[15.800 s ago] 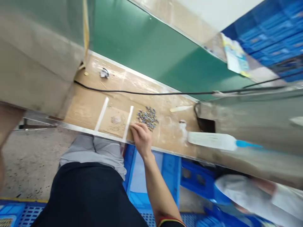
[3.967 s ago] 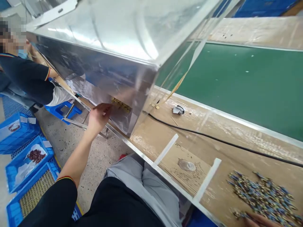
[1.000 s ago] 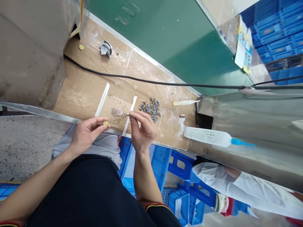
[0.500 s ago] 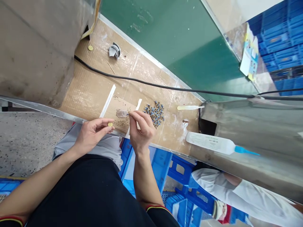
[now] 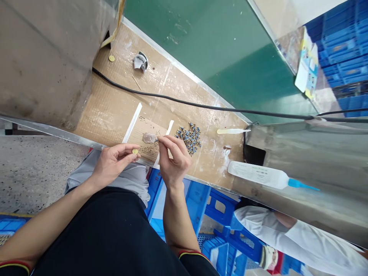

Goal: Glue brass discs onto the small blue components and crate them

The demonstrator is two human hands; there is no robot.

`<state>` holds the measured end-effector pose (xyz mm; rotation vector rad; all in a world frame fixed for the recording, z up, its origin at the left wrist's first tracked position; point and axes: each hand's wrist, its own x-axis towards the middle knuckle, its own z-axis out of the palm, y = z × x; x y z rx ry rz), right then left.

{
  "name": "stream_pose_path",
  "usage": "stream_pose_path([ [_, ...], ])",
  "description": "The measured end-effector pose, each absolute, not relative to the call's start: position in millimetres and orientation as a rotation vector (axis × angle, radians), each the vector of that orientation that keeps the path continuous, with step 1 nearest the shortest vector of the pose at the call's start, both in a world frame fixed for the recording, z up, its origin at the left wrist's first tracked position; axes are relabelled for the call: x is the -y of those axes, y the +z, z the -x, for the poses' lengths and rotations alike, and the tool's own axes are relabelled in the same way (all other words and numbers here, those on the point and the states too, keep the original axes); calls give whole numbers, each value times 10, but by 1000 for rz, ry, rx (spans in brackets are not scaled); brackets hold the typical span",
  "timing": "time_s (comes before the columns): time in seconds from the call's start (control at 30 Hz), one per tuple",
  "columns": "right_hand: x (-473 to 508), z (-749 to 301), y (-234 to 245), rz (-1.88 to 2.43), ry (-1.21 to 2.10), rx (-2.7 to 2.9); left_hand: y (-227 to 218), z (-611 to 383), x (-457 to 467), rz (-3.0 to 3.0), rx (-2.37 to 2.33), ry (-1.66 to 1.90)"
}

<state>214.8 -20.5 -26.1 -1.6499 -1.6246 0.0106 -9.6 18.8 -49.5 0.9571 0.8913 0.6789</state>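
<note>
My left hand [image 5: 112, 163] pinches a small yellow disc [image 5: 135, 151] between thumb and forefinger at the bench's near edge. My right hand [image 5: 173, 158] is closed in a pinch on a tiny blue and gold part, its tip over a clear blob of glue [image 5: 149, 137] on a cardboard patch [image 5: 145, 132]. The patch lies between two white strips [image 5: 132, 123]. A heap of the same small blue and gold parts [image 5: 189, 136] lies just right of my right hand.
A black cable [image 5: 172, 100] crosses the brown bench top. A metal housing [image 5: 43, 57] stands at left, another [image 5: 310, 161] at right with a white glue bottle [image 5: 258, 174] on it. A green conveyor belt [image 5: 218, 50] runs behind. Blue crates and another person's white sleeve [image 5: 290, 235] are below right.
Since a second ago both hands have kept their pinches. My right hand has brought its small part down to the glue blob; the view has shifted slightly.
</note>
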Motion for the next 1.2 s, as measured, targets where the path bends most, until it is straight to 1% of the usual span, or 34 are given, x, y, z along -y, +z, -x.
stream_pose_path([
  [0.3,199,-2165,-237,1671,33,1634,-479,96,-185,-954,-896,665],
  [0.6,199,-2169,-265,1671,-134,1683,-487,86,-187,-959,-909,659],
  [0.9,203,-2176,-276,1662,-164,1728,-465,89,-194,-967,-923,655],
  [1.03,238,-2182,-231,1678,-179,1668,-449,93,-184,-965,-925,657],
  [1.1,283,-2153,-169,1667,-145,1600,-399,96,-170,-985,-935,654],
  [1.2,377,-2045,-56,1608,4,1473,-278,99,-142,-1083,-952,650],
])
